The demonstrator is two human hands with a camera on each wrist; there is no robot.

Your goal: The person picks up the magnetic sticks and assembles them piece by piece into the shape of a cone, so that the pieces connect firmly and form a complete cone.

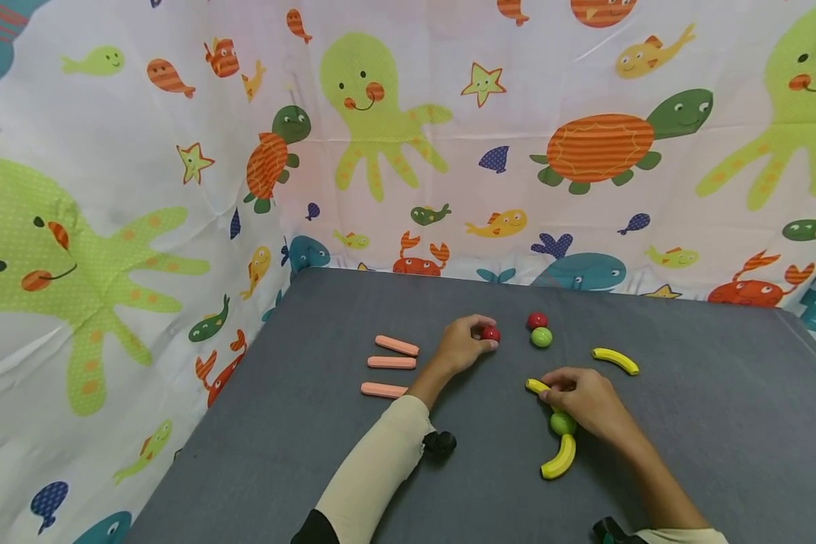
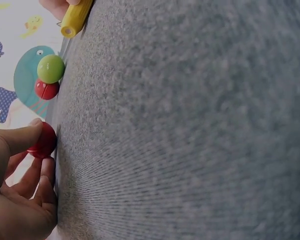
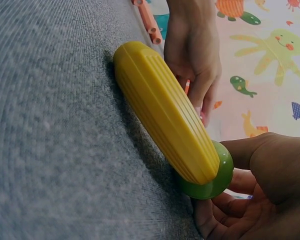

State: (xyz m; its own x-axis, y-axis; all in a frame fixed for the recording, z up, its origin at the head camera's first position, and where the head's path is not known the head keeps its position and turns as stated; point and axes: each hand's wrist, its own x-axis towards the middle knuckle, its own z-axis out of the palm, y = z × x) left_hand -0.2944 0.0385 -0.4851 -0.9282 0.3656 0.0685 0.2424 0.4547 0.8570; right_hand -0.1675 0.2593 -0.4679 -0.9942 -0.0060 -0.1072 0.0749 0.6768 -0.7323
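A small glossy red ball [image 1: 491, 333] sits pinched at the fingertips of my left grip [image 1: 464, 344], resting on the desk [image 1: 687, 446]. Under my right grip [image 1: 581, 400] lies a ribbed yellow banana [image 1: 536, 387], one end poking out past my fingers, with a green ball [image 1: 561, 423] touching it just below my palm.

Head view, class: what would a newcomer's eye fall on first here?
Probably the bright sea-animal curtain behind the grey table. Then the two hands at the table's middle: the left hand pinches a red ball, while the right hand rests on a yellow banana beside a green ball.
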